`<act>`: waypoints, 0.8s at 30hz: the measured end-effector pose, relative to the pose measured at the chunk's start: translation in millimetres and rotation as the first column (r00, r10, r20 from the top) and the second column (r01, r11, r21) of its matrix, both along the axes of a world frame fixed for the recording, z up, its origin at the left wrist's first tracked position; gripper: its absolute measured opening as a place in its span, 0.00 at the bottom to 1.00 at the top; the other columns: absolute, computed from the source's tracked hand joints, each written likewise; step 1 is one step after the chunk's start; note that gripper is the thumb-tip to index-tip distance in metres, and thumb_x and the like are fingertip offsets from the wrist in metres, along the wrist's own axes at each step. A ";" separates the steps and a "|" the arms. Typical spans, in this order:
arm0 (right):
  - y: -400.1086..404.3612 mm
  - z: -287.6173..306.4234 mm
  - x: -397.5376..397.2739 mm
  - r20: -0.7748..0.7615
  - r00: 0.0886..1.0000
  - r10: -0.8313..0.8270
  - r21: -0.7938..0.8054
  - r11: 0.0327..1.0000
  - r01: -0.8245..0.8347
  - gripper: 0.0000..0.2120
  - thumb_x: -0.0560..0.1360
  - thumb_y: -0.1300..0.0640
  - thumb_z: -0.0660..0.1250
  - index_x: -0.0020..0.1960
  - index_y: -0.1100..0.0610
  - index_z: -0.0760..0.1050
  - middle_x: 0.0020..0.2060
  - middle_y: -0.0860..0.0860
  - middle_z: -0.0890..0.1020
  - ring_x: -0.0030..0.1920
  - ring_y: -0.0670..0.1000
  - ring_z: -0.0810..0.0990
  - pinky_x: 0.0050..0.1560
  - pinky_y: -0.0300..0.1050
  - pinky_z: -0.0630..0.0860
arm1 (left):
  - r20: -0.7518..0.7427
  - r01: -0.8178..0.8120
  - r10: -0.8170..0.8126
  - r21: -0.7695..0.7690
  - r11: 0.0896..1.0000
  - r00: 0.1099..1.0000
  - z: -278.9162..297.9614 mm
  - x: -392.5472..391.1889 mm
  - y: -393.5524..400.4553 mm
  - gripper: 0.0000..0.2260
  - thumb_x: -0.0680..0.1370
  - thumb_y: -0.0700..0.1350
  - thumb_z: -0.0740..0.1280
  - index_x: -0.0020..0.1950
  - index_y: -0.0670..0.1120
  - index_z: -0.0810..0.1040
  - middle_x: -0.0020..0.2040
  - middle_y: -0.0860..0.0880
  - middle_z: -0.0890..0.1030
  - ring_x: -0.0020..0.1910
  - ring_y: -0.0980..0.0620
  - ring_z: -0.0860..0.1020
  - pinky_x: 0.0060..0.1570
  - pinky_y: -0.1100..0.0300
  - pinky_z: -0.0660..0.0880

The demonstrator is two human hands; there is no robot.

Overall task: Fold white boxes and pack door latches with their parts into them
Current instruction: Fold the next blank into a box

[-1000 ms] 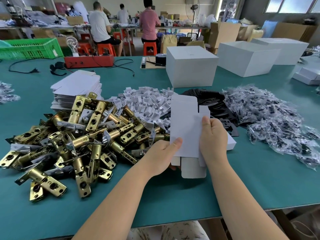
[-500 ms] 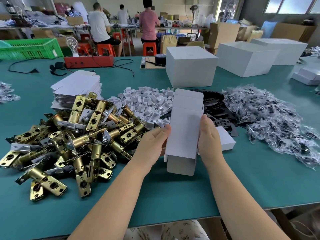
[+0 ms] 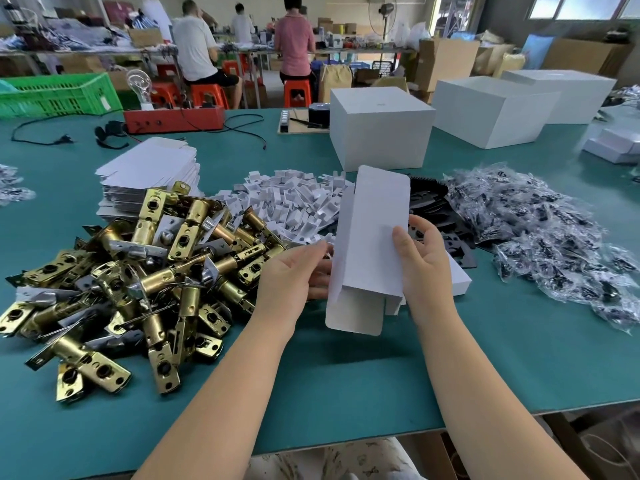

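White box (image 3: pixel 370 244), half-formed, is running lengthwise away from the person, its far flap tilting up and its near flaps hanging open toward them. Plain unprinted card, it is hovering above the bench (image 3: pixel 346 393), beside the latches (image 3: pixel 138 271). Left hand (image 3: pixel 294 275) is gripping its left wall; right hand (image 3: pixel 422 258) is clasping the right, thumb lying on top.

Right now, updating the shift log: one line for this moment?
stage: folding | left hand: holds white box | right hand: holds box | latches: piled, unpacked
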State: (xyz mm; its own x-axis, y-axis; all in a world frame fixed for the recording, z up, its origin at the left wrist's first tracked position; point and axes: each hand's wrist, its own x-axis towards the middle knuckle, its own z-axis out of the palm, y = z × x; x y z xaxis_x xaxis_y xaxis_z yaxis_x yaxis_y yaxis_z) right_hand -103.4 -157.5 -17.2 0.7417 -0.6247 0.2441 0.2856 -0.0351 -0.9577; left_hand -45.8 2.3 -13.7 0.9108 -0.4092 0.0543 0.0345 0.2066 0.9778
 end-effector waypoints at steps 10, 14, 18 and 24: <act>11.3 1.2 -6.3 -0.002 0.935 0.356 -0.044 0.934 -0.355 0.22 0.73 0.54 0.63 0.64 0.35 0.69 0.49 0.56 0.82 0.49 0.56 0.82 0.48 0.52 0.81 | 0.175 0.131 -0.116 -0.078 0.988 0.978 0.9 -4.5 -1.5 0.23 0.77 0.44 0.68 0.67 0.62 0.69 0.42 0.56 0.84 0.43 0.56 0.83 0.38 0.63 0.78; 11.9 1.4 -6.0 0.001 0.922 0.387 0.003 0.922 -0.387 0.20 0.73 0.55 0.63 0.64 0.43 0.71 0.47 0.47 0.85 0.46 0.49 0.83 0.42 0.42 0.79 | 0.190 0.143 -0.130 -0.059 0.988 0.973 0.2 -1.9 -1.9 0.17 0.75 0.45 0.66 0.61 0.61 0.75 0.42 0.58 0.84 0.41 0.60 0.82 0.36 0.64 0.78; 12.2 2.1 -6.8 -0.030 0.920 0.390 -0.013 0.920 -0.391 0.13 0.79 0.56 0.62 0.62 0.46 0.75 0.51 0.49 0.84 0.50 0.51 0.84 0.44 0.44 0.80 | 0.178 0.150 -0.134 -0.079 0.986 0.975 -1.3 -0.7 -1.6 0.13 0.76 0.46 0.65 0.58 0.60 0.79 0.47 0.56 0.85 0.43 0.57 0.83 0.38 0.64 0.79; 11.4 2.7 -6.5 -0.102 0.920 0.379 -0.016 0.924 -0.383 0.10 0.79 0.57 0.62 0.59 0.51 0.76 0.48 0.49 0.85 0.47 0.50 0.83 0.46 0.45 0.81 | 0.184 0.106 -0.097 -0.037 0.994 0.978 -3.0 0.3 -2.6 0.08 0.80 0.47 0.63 0.55 0.56 0.80 0.47 0.55 0.85 0.45 0.57 0.82 0.41 0.64 0.79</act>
State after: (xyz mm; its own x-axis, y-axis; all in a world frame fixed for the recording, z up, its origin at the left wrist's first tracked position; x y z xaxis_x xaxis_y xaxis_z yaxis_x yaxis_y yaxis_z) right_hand -109.9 -146.1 -14.5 0.9428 -0.2828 0.1767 0.1913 0.0244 -0.9812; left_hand -45.5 -0.3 -16.7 0.8379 -0.4922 0.2359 -0.1193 0.2565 0.9591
